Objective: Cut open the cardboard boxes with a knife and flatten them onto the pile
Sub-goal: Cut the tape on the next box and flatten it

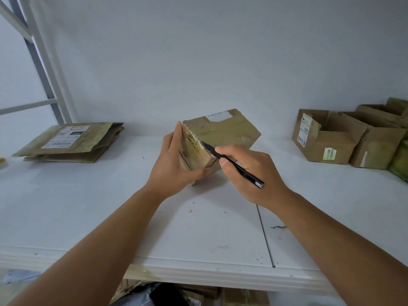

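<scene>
A small taped cardboard box (225,133) sits tilted on the white table (110,206), one end raised toward me. My left hand (174,164) grips that near end, fingers along its left side and thumb under its lower edge. My right hand (249,173) holds a slim black knife (234,165) like a pen. Its tip touches the taped top edge of the box's near face. A pile of flattened boxes (70,142) lies at the far left of the table.
Several open cardboard boxes (331,138) stand at the far right against the wall. A metal shelf frame (44,69) rises at the back left. More cardboard and dark plastic lie below the table's front edge (198,277).
</scene>
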